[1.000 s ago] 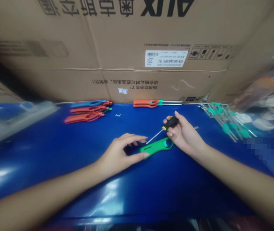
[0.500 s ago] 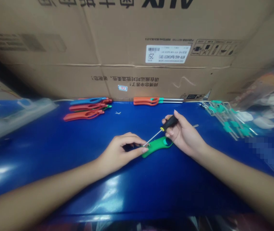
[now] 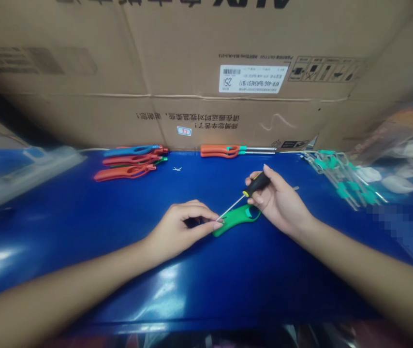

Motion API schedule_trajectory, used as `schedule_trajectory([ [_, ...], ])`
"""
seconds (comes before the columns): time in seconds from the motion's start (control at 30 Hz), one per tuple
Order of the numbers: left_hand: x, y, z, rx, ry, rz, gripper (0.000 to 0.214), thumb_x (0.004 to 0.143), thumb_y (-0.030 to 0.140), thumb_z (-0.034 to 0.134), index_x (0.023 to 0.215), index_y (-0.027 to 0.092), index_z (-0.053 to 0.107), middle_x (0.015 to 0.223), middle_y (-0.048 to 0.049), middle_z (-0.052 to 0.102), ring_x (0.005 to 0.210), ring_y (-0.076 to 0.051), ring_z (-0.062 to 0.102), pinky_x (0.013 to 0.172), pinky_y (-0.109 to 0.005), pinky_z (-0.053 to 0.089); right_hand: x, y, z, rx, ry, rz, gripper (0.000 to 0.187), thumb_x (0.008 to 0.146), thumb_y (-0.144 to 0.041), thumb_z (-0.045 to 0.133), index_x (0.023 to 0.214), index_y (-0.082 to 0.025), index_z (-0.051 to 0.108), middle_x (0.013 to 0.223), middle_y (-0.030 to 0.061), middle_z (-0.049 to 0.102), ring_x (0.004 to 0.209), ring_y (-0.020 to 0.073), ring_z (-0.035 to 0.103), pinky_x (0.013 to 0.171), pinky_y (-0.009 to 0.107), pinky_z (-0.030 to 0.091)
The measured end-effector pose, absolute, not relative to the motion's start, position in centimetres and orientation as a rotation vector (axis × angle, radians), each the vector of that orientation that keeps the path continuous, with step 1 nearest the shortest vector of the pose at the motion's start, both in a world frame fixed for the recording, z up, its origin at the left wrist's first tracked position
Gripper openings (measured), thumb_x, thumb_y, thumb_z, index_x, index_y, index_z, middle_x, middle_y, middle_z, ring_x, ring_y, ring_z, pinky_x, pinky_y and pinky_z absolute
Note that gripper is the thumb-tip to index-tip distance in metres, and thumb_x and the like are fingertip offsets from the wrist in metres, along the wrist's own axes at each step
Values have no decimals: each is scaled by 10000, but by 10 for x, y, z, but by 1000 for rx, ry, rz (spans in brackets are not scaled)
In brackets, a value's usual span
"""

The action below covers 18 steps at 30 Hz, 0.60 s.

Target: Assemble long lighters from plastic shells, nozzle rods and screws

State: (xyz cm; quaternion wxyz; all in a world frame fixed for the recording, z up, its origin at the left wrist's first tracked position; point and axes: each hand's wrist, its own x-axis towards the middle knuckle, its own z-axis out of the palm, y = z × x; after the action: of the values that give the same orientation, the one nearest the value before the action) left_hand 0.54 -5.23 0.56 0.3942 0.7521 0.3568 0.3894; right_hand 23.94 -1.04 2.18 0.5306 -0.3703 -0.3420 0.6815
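A screwdriver with a black and yellow handle (image 3: 257, 184) is in my right hand (image 3: 282, 200), its fingers closed round the handle. The thin shaft slants down to the left. Thumb and fingers of my left hand (image 3: 188, 222) are pinched together at the shaft's tip; whatever small piece is between them is hidden. Just beneath the tip lies a green lighter handle (image 3: 233, 220) with a turquoise trigger, flat on the blue table (image 3: 206, 280). Its left end touches or nearly touches my left fingertips. Part of its looped right end is behind my right hand.
Several red and blue lighter handles (image 3: 130, 159) lie at the back left. An orange lighter (image 3: 217, 151) with metal tubes rests against the cardboard box (image 3: 184, 77). At the right is a pile of metal tubes with turquoise parts (image 3: 344, 181); a translucent container (image 3: 18, 179) stands left.
Hands, screwdriver and green handle keep almost the same place. The view has shifted very slightly.
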Motion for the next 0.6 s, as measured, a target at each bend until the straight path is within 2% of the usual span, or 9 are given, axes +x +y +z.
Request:
schedule_trajectory([
  [0.23, 6, -53, 5, 1916, 922, 986, 76, 849, 233, 772, 893, 180, 806, 853, -52, 773, 757, -154, 696, 698, -262, 551, 237, -17, 30, -869, -985, 1463, 381, 778, -537, 777, 804, -180, 648, 784, 5, 670, 455, 63, 503, 539, 267, 574],
  [0.4, 6, -54, 4, 1967, 923, 987, 56, 842, 229, 778, 863, 189, 811, 817, -46, 775, 734, -153, 687, 677, -261, 543, 237, -24, 38, -825, -1148, 1334, 345, 857, -522, 709, 806, -187, 642, 795, 22, 673, 473, 83, 534, 536, 282, 554],
  [0.6, 6, -55, 3, 2049, 954, 988, 52, 845, 222, 771, 840, 186, 809, 772, -37, 769, 686, -142, 673, 631, -247, 520, 245, -37, 40, -705, -1458, 1173, 251, 958, -466, 606, 972, -216, 629, 901, 35, 668, 533, 122, 605, 545, 312, 535],
])
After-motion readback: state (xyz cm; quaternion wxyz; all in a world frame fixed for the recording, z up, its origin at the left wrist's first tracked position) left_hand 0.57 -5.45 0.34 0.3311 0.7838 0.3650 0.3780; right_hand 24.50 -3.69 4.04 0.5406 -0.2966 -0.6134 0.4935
